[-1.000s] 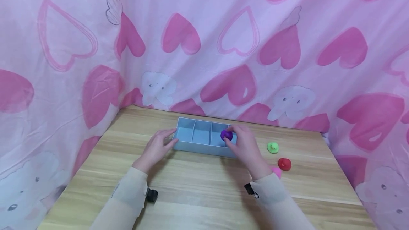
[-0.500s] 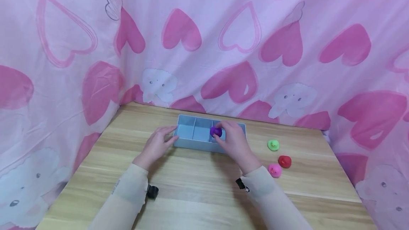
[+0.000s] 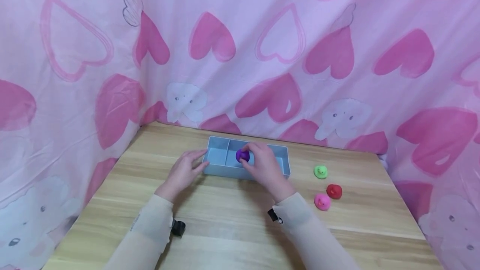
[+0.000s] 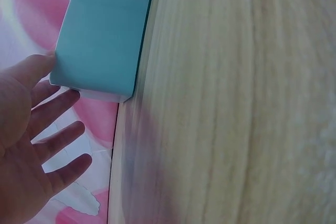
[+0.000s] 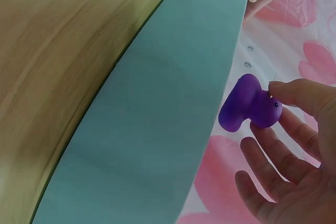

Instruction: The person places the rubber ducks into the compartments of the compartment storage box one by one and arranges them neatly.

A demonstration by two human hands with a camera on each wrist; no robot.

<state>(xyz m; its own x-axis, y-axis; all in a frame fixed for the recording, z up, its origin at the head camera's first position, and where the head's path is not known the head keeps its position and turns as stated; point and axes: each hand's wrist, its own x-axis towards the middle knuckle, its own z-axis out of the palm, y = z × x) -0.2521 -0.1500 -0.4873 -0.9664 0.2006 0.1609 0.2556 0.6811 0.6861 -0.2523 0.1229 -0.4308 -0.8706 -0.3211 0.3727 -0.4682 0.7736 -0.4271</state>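
Observation:
A light blue divided box (image 3: 225,171) stands toward the back of the wooden table. At its left end rests my left hand (image 3: 183,174), thumb and fingertips touching the corner and end wall; in the left wrist view its other fingers (image 4: 65,140) are spread and fairly straight. My right hand (image 3: 267,169) pinches a purple rubber duck (image 5: 262,109) by the head between thumb and fingers. Seen from the head, the duck overlaps the middle compartment; the right wrist view shows it beside the upper rim. The hand covers the box's right divider.
Right of the box lie a green rubber duck (image 3: 320,172), a red rubber duck (image 3: 334,191) and a pink rubber duck (image 3: 322,202). A pink curtain with hearts (image 3: 268,95) hangs behind the table (image 3: 225,228) and along its sides.
My right hand has moved left along the box with the purple duck, from over the right compartment to the middle one. My left hand has stayed at the left end.

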